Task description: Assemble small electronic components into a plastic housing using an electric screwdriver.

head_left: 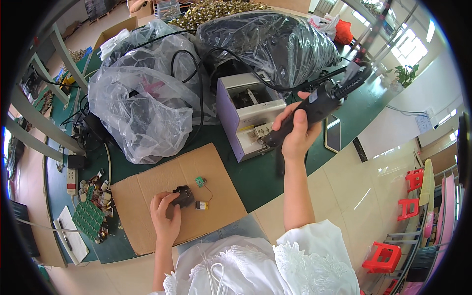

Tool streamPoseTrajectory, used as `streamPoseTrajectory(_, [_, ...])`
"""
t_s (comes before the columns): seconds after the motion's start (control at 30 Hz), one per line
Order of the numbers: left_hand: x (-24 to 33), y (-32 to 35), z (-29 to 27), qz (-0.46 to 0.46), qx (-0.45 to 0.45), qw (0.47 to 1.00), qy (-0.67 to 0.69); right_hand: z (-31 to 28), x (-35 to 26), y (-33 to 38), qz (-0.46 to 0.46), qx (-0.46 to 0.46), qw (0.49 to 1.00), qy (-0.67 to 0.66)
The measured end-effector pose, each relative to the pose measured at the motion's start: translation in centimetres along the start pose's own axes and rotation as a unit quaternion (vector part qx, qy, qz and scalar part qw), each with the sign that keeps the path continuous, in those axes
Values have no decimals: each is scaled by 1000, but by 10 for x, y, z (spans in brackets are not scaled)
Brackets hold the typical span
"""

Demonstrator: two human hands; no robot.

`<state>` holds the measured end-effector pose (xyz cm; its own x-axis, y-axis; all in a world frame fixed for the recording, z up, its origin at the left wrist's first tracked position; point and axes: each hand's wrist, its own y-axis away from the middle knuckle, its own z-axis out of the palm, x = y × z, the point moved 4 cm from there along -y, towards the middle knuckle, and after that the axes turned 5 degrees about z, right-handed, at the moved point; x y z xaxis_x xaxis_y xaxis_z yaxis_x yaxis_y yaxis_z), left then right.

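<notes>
My right hand (pixel 300 132) is wrapped round a black electric screwdriver (pixel 314 105), raised over the right part of the bench with its tip by a purple and silver box-shaped device (pixel 228 105). The device has an open top and a white slotted piece at its front. My left hand (pixel 164 212) pinches a small black plastic casing (pixel 184 196) on a cardboard sheet (pixel 140 189). Beside the casing lie a small green circuit board (pixel 200 181) and a small silver battery (pixel 201 205), joined by a thin wire.
Clear plastic bags (pixel 140 110) and a bag of dark parts (pixel 265 44) fill the back of the green bench. Left of the cardboard are green circuit board panels (pixel 89 220), loose small parts and a power strip (pixel 72 182). A phone (pixel 333 133) lies at the right edge.
</notes>
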<state>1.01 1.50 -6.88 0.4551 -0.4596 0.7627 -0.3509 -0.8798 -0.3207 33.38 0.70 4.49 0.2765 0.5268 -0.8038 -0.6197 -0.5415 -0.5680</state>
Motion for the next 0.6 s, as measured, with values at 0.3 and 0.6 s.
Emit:
streamPoseTrajectory(0.3, [1, -1, 0, 7, -5, 1000, 8, -24, -16, 18, -4, 11, 1000, -15])
streamPoseTrajectory(0.6, [65, -18, 15, 133, 19, 983, -123, -68, -15, 26, 3, 25, 1000, 15])
